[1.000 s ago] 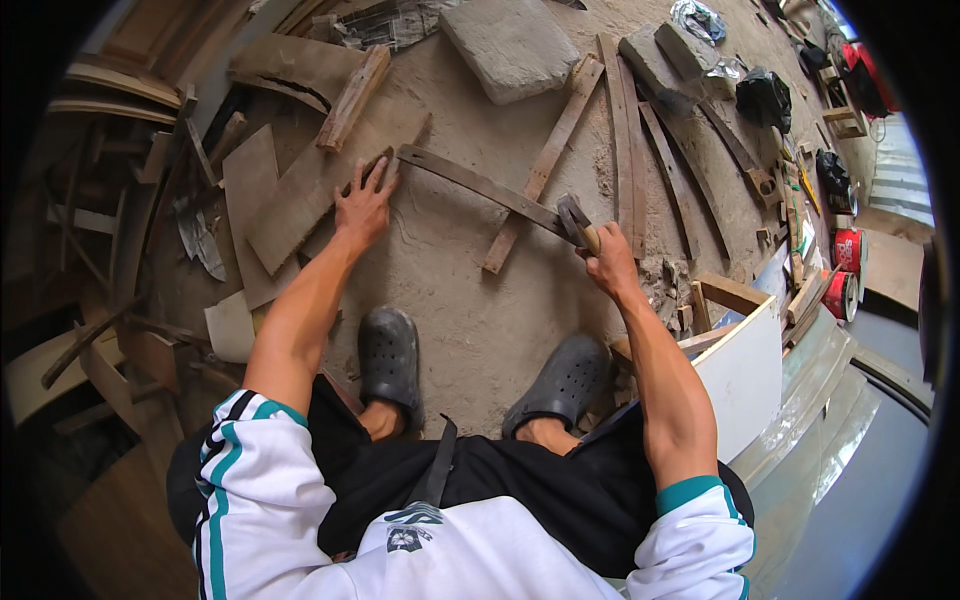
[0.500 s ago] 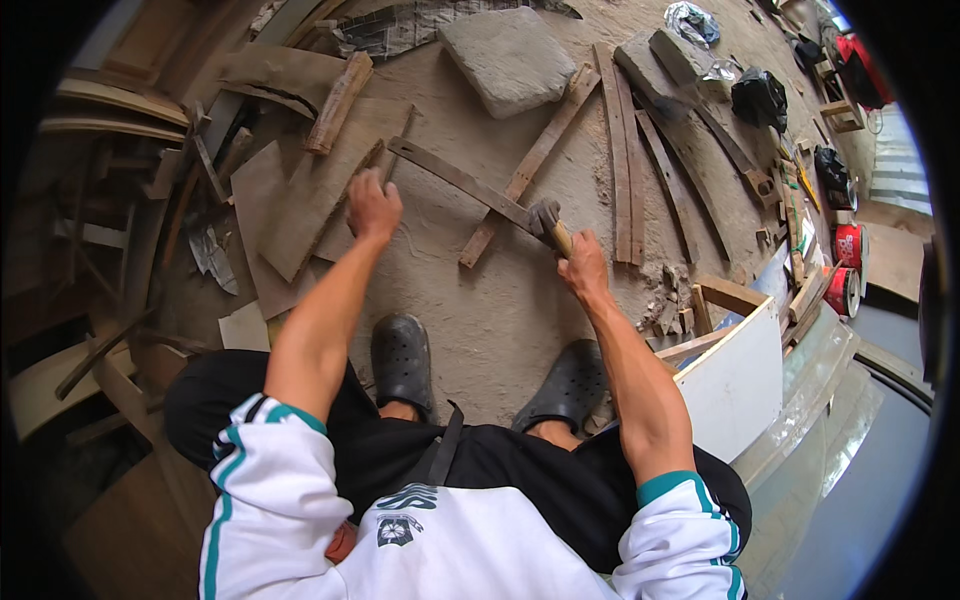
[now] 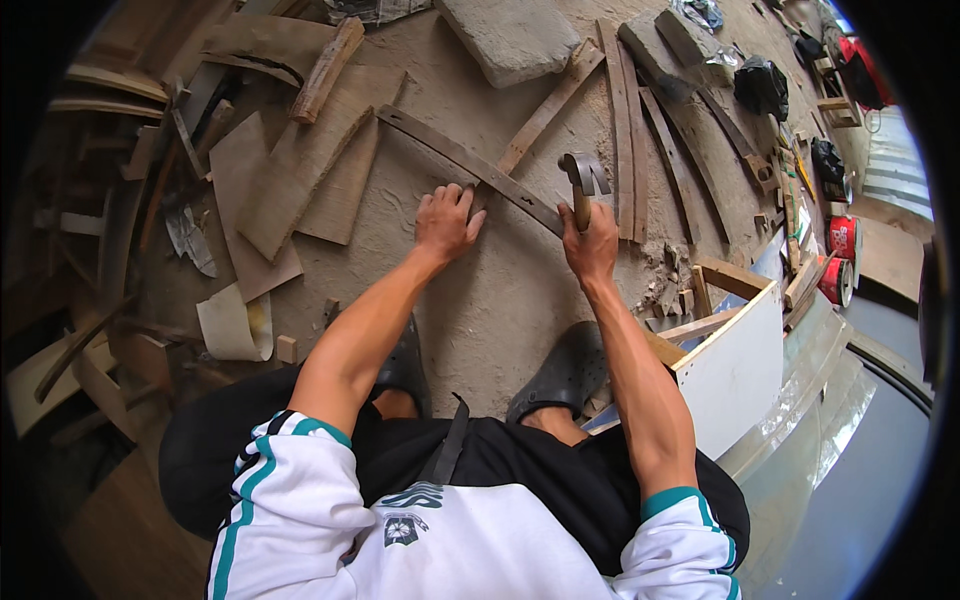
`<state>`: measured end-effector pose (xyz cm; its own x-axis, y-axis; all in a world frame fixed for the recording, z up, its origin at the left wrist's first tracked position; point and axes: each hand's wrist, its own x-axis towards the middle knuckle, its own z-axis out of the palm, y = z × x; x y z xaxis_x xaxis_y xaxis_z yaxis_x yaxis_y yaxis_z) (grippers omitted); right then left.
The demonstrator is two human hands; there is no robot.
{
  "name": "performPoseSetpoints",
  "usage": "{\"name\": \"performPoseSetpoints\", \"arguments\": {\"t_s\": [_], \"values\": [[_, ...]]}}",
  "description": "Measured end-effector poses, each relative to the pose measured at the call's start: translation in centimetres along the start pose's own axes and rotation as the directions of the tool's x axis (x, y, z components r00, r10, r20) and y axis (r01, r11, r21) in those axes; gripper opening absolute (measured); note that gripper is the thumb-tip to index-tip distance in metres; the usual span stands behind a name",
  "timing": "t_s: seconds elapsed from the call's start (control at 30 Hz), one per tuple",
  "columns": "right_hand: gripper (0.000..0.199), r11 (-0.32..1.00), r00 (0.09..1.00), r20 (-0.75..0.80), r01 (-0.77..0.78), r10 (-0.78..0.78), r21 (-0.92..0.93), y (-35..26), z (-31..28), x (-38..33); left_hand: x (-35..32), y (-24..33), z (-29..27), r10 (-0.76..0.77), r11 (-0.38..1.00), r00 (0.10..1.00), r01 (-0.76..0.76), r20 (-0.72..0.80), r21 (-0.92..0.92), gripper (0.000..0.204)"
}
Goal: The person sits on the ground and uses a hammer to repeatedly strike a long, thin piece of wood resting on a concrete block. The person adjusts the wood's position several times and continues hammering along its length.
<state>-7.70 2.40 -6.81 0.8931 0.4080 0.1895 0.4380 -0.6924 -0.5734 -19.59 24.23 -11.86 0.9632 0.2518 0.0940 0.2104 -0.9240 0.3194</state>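
Note:
My right hand grips a claw hammer by its handle, with the metal head raised above the fist. A long, thin wooden strip lies slantwise over a second wooden strip, and its near end reaches my right hand. Just below the crossing, my left hand is closed with bent fingers, beside the long strip and over the lower end of the second one. What its fingertips hold, if anything, is hidden.
A concrete slab lies ahead, with several wooden strips to its right. Plywood pieces are piled on the left. A white-sided wooden frame stands by my right forearm, with red cans beyond it. My dark clogs rest on the dusty floor.
My left hand has moved right, from the plywood to the crossed strips. The hammer has tilted upright in my right hand, its head now above the fist. The view has shifted slightly.

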Motion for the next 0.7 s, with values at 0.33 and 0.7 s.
{"name": "performPoseSetpoints", "arguments": {"t_s": [0.33, 0.7], "values": [[0.037, 0.875, 0.902, 0.293, -0.396, 0.316, 0.278, -6.2, 1.3, -1.0, 0.9, 0.1, 2.2, -0.239, 0.958, 0.902, 0.158, -0.360, -0.239, 0.036], [0.030, 0.909, 0.856, 0.373, -0.410, 0.358, 0.070, -9.2, 3.0, -0.8, 8.7, -4.4, 1.1, -0.084, 0.992, 0.995, 0.089, -0.061, 0.092, 0.036]]}}
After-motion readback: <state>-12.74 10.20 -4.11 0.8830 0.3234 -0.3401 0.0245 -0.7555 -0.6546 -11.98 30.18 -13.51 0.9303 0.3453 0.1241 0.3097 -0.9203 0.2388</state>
